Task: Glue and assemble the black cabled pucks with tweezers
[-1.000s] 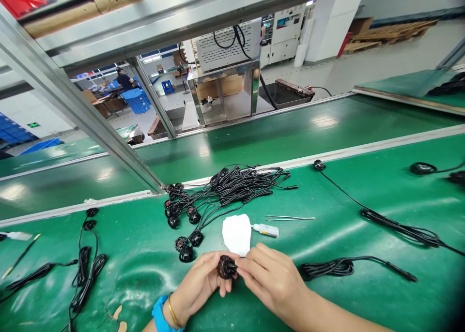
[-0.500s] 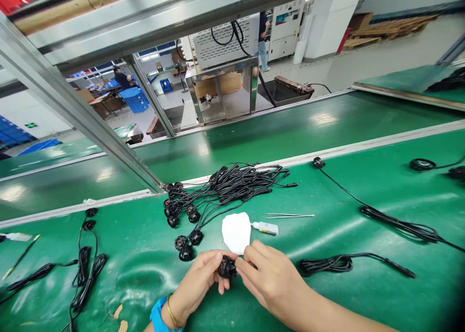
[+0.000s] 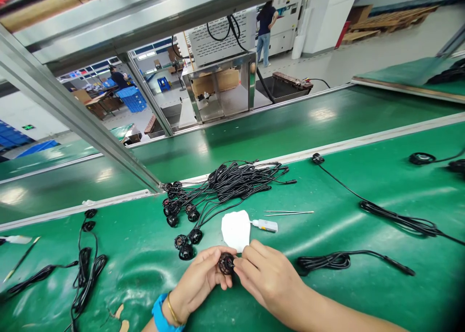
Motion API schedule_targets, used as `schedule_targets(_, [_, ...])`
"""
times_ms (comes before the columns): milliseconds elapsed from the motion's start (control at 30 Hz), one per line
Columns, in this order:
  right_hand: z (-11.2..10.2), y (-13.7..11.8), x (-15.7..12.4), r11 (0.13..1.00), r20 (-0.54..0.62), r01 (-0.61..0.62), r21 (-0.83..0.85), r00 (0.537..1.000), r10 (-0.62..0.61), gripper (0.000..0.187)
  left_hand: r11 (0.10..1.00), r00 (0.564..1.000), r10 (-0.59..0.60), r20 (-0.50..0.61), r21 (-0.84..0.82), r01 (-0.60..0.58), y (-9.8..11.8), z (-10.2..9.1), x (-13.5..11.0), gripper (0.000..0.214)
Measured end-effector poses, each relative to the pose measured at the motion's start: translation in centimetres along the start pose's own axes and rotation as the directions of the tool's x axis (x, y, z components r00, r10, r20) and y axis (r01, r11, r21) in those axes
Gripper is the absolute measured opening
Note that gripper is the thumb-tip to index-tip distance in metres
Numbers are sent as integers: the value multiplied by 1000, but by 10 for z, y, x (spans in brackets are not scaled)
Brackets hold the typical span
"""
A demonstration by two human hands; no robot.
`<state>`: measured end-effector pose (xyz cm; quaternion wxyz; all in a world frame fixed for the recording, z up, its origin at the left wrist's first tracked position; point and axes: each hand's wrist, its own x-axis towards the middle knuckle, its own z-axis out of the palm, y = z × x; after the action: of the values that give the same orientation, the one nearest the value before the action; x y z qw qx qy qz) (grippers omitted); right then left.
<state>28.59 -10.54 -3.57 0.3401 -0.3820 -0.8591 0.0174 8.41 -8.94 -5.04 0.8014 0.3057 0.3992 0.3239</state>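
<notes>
My left hand [image 3: 198, 279] and my right hand [image 3: 267, 274] meet low in the middle of the head view, over the green mat [image 3: 327, 293]. Both pinch one small round black part [image 3: 225, 263] with a coiled core; the left fingers wrap its side and the right fingertips press on its right edge. Just beyond it lies a white pad [image 3: 236, 230] with a small glue bottle [image 3: 265, 225] and thin tweezers [image 3: 288, 212]. A pile of the same black parts on black cables [image 3: 225, 184] lies behind that.
A coiled black cable [image 3: 327, 262] lies right of my hands, a longer one [image 3: 395, 220] farther right, more cables [image 3: 85, 269] at left. A slanted metal post [image 3: 83, 124] meets the bench rail. Behind runs a green conveyor belt [image 3: 290, 128]; people stand far off.
My hands and the black part have shifted slightly up and away from me, with the part turned a little. A person has walked into view by the white machines at the back.
</notes>
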Motion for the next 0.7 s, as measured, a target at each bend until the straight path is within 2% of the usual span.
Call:
schedule_targets(133, [2,2,-1,996,18,-30,84,999,29,13,1000,1000,14,9,-10,-13,4,1,-1,35])
schedule_targets(300, [3,4,-2,970,113,-84,226,992,59,21,1000,1000,10,-23,-4,-10,5,0,0,40])
schedule_targets(467, [4,3,-2,979,166,-85,184,985,55,20,999,999,-12,-48,42,14,2,0,0,43])
schedule_targets(533, [7,2,-1,991,155,-77,112,986,59,19,994,998,32,-57,104,-26,2,1,-1,45])
schedule_targets(600, [9,1,-1,992,138,-92,80,987,81,19,970,988,133,-84,214,-112,3,4,-3,44])
schedule_targets(700, [13,0,-3,978,133,-149,146,982,130,22,901,952,281,-121,375,-218,3,8,-6,42])
